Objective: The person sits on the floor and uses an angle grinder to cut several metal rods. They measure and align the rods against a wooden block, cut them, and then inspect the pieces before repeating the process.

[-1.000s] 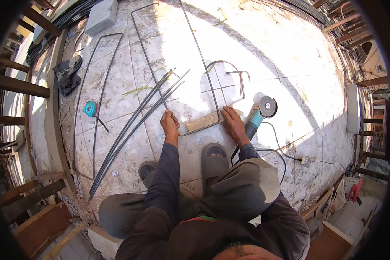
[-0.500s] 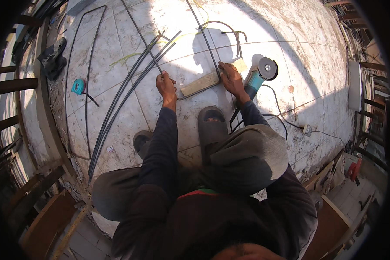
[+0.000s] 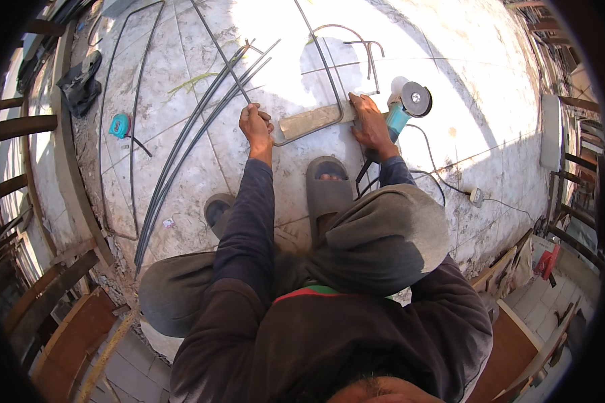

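- Bent steel rod, thin, dark and squared at its corners, sits in the left hand; its fingers are curled closed on the near end of the left leg.
- Since half a second ago, the right hand has slid outward, away from the rod's right corner, and now covers the block's far right end, whose sunlit yellow tip showed before.
- That hand's fingers bend over the end; whether they grip or only rest, I cannot tell.
- Left hand's hold looks unchanged.
- Between both hands lies the wooden block, pale, rough and oblong, the rod's crosspiece running along its near edge.
- Left of the left-hand grip, slim straight rods form a loose, smooth grey bundle.
- Just beyond the right hand is the angle grinder, teal-bodied with a round, flat disc.
- Under everything: scuffed, stained pale tiles.
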### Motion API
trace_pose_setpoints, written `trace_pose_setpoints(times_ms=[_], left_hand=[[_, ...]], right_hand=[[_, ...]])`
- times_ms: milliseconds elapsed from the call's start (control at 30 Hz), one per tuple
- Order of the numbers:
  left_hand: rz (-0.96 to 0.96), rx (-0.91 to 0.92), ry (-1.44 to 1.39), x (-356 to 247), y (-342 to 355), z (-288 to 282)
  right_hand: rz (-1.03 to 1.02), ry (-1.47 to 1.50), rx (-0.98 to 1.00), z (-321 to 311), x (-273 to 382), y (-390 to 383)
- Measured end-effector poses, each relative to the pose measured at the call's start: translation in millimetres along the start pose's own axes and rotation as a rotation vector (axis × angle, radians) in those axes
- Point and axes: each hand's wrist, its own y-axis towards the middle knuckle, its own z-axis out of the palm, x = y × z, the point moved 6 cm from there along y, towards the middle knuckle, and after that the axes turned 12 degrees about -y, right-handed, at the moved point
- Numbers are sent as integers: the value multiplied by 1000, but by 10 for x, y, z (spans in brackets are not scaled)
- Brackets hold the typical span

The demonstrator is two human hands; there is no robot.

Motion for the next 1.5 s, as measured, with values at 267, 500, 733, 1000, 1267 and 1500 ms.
trace_pose_setpoints(times_ms=[267, 500, 733, 1000, 1267, 1500], left_hand=[[27, 61, -51, 13, -23, 17], [40, 76, 75, 142, 118, -119], [34, 109, 161, 164, 139, -99], [180, 11, 432, -29, 76, -122], [841, -211, 1054, -394, -361, 260], [891, 780, 894, -173, -1396, 1294]], right_hand=[[-97, -31, -82, 99, 84, -2], [12, -20, -10, 46, 68, -34], [2, -29, -247, -123, 197, -278], [891, 4, -346, -234, -327, -1047], [1168, 289, 179, 104, -810, -862], [963, 973, -233, 218, -1095, -969]])
